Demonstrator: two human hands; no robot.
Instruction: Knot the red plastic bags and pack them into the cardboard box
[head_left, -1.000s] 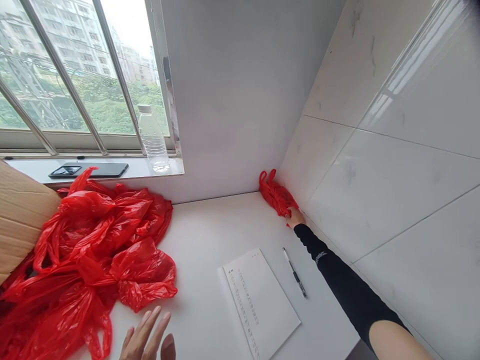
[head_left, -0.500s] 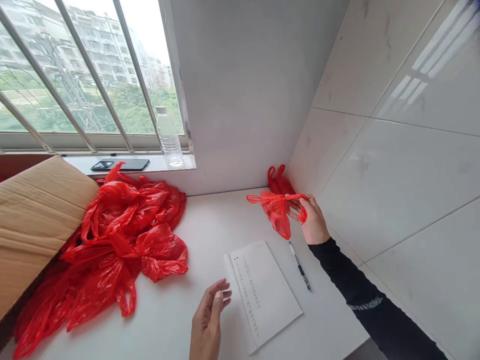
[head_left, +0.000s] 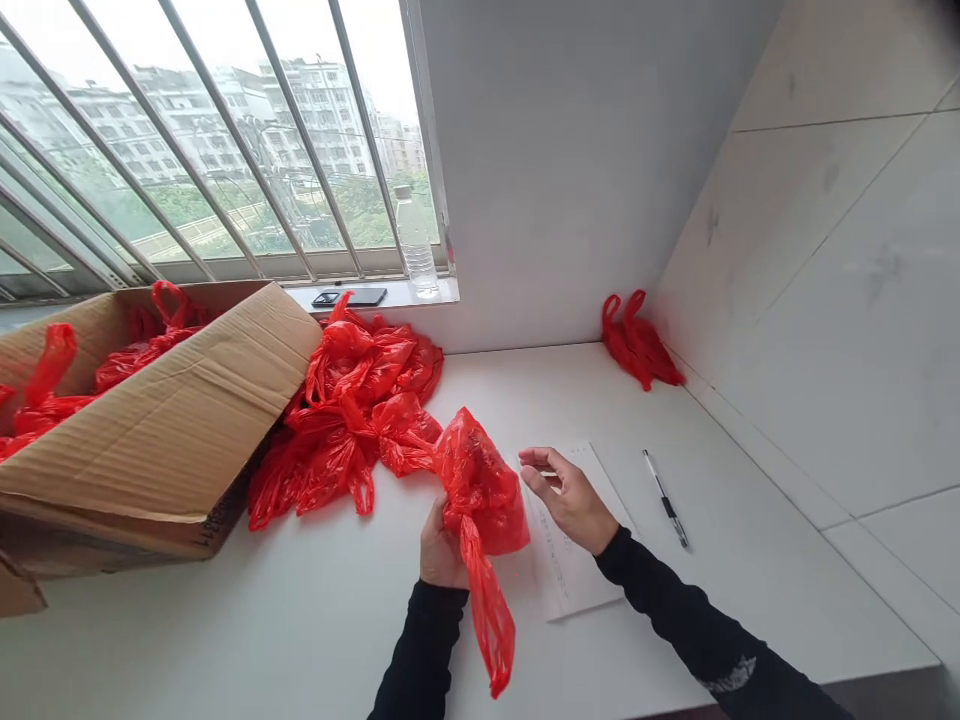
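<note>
My left hand (head_left: 442, 552), below the middle of the frame, is closed on a red plastic bag (head_left: 487, 500), gripping it by its gathered neck. The bag's full part puffs up near the center of the frame, while a twisted tail hangs down toward the lower edge. My right hand (head_left: 574, 503), just right of the bag and apart from it, holds nothing; its fingers are spread and slightly bent above a paper pad (head_left: 576, 580) (its handwriting is too small to read). To the pad's right lies a pen (head_left: 665, 500). Left of center, more red bags (head_left: 337, 430) are heaped against a cardboard box (head_left: 172, 430), which fills the left side and has red bags inside. A small red bundle (head_left: 637, 345) sits at right of center, near the tiled wall. At upper center, a clear bottle (head_left: 417, 245) stands by the window.
</note>
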